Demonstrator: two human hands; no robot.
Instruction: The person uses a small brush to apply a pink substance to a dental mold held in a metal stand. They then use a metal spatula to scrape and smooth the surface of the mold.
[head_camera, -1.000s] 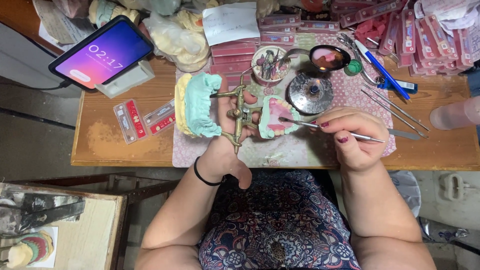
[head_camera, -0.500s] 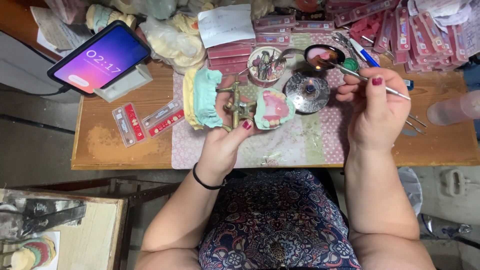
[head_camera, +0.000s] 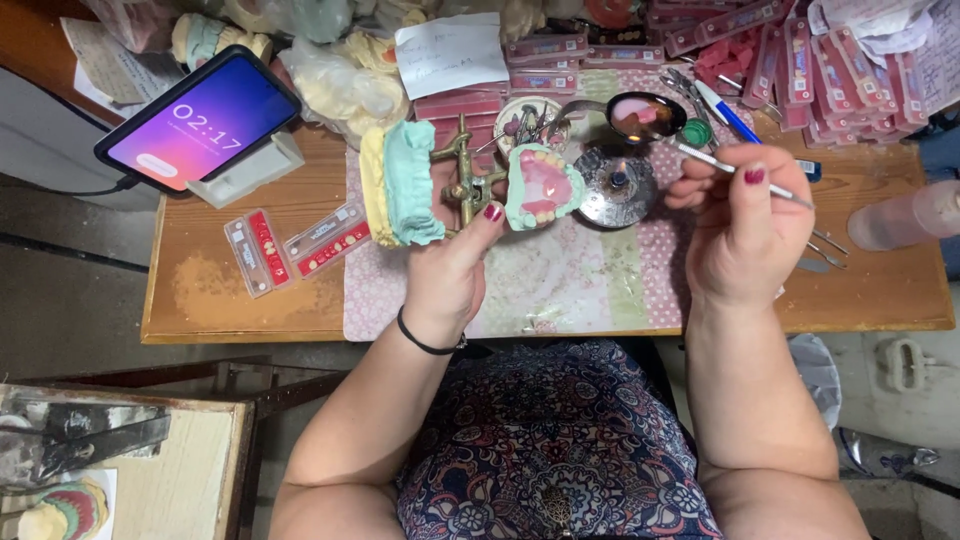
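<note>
My left hand (head_camera: 449, 262) grips a brass dental articulator (head_camera: 463, 185) opened out over the patterned mat (head_camera: 560, 280). A green and yellow plaster cast (head_camera: 398, 185) sits on its left arm. On its right arm is a green cast with pink wax and teeth (head_camera: 541, 187). My right hand (head_camera: 738, 225) pinches a thin metal wax tool (head_camera: 722, 166), whose tip reaches toward a metal spoon with pink wax (head_camera: 643, 115). Just below the spoon a small flame burns on a round metal burner (head_camera: 614, 187).
A phone (head_camera: 200, 118) leans on a white stand at the back left. Tooth strips (head_camera: 290, 245) lie left of the mat. Pink tooth cards (head_camera: 790, 50), pens, loose tools (head_camera: 820, 245) and bagged casts (head_camera: 340, 80) crowd the back. A clear bottle (head_camera: 905, 218) lies far right.
My right hand lifted the wax tool from the pink wax cast up to the spoon near the burner. My left hand kept hold of the articulator, shifting it slightly.
</note>
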